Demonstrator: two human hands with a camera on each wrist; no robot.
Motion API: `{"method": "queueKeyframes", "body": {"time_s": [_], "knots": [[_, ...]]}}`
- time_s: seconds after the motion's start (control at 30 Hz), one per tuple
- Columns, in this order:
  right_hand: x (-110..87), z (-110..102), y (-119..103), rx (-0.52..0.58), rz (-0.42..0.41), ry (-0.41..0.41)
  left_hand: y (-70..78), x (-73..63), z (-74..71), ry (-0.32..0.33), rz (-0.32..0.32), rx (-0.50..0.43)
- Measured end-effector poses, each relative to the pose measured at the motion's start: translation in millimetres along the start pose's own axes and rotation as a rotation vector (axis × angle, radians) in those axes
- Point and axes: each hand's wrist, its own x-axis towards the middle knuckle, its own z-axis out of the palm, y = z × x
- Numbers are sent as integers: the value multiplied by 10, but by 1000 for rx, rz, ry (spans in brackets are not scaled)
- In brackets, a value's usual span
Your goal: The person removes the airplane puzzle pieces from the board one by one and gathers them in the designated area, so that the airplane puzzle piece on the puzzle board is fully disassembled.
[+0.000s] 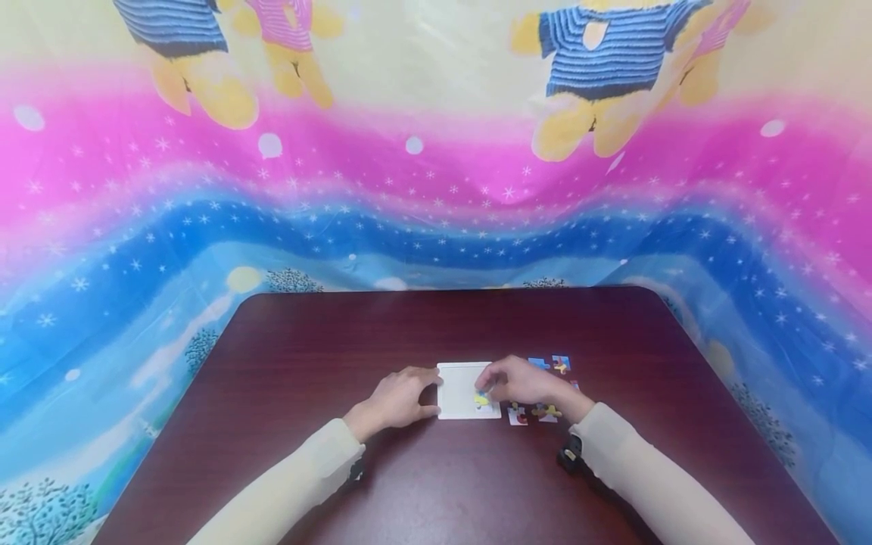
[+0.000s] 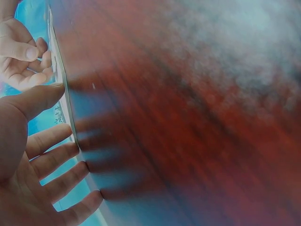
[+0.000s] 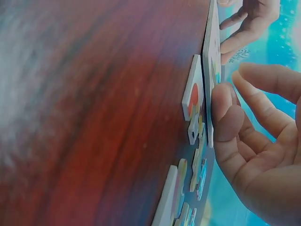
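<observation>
A white puzzle tray (image 1: pixel 458 393) lies on the table. My left hand (image 1: pixel 402 397) is at its left edge, thumb and fingers spread along the rim; in the left wrist view the fingertips (image 2: pixel 96 195) rest on that edge. Over the tray's right side, my right hand (image 1: pixel 516 381) pinches a puzzle piece (image 1: pixel 483 401) with yellow and blue print, down in the lower right corner. From the right wrist, thumb and forefinger of the right hand (image 3: pixel 254 136) sit close together at the tray surface, the other fingers loosely bent. The fingers cover part of the piece.
Several loose puzzle pieces lie right of the tray, among them a red-printed piece (image 1: pixel 518 415), a yellow one (image 1: pixel 547 412) and one at the back (image 1: pixel 562 364). The right forearm crosses over some of them. A printed cloth (image 1: pixel 436 189) hangs behind the dark red table (image 1: pixel 327 325).
</observation>
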Motion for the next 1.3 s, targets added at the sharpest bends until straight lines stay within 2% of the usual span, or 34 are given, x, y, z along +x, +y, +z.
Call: {"method": "queueKeyframes", "body": {"time_s": [0.57,0.97,1.3], "knots": [[25,29,8,79,36,25,2,1,-4,8,6,-1],[19,28,-4,36,-8,21,7,2,7,11,7,-3],[34,-14,68,56,17,22,-4,7,10,11,9,6]]}}
